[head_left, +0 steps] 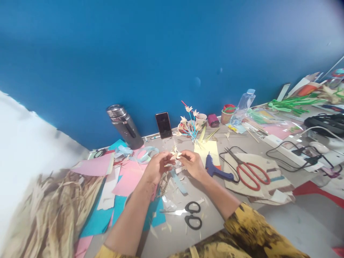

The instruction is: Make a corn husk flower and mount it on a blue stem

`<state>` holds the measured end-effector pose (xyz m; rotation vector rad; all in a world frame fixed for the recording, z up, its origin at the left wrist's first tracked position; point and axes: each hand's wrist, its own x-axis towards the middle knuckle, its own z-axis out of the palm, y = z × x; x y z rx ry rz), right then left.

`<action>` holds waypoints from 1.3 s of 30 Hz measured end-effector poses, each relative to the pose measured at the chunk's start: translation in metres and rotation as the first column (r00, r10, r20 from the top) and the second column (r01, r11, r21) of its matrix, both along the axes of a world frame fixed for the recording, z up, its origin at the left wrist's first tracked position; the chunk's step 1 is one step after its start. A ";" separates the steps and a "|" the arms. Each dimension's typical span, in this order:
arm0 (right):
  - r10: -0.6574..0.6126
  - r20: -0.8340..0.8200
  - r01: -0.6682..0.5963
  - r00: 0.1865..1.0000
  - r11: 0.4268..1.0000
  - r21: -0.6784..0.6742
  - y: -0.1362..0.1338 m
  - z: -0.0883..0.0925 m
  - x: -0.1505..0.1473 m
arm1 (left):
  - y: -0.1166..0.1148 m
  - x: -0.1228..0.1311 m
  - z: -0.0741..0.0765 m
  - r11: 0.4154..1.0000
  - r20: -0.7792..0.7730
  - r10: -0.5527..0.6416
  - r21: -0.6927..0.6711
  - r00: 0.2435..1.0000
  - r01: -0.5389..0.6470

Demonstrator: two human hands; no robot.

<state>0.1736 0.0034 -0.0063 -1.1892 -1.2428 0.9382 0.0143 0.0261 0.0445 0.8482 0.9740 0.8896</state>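
Note:
My left hand [156, 167] and my right hand [192, 163] meet above the table, both pinched on a small cream paper flower [176, 154] held between their fingertips. A light blue strip [178, 181] hangs down below the hands. Behind them stands a bunch of similar cream flowers on blue stems [190, 123]. Black-handled scissors [192, 214] lie on the table just in front of my forearms.
A blue glue gun [215, 170] and red-handled scissors [248, 172] lie to the right on a cloth bag. Pink and blue paper sheets [126, 182] and dried straw [51, 211] cover the left. A flask [125, 126], phone [163, 125], cups and bottle [243, 105] line the blue wall.

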 end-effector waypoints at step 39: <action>0.045 -0.427 -0.109 0.903 0.986 -0.127 -0.001 0.000 -0.004 | -0.006 0.012 -0.003 0.997 -0.014 0.045 0.065 0.999 -0.044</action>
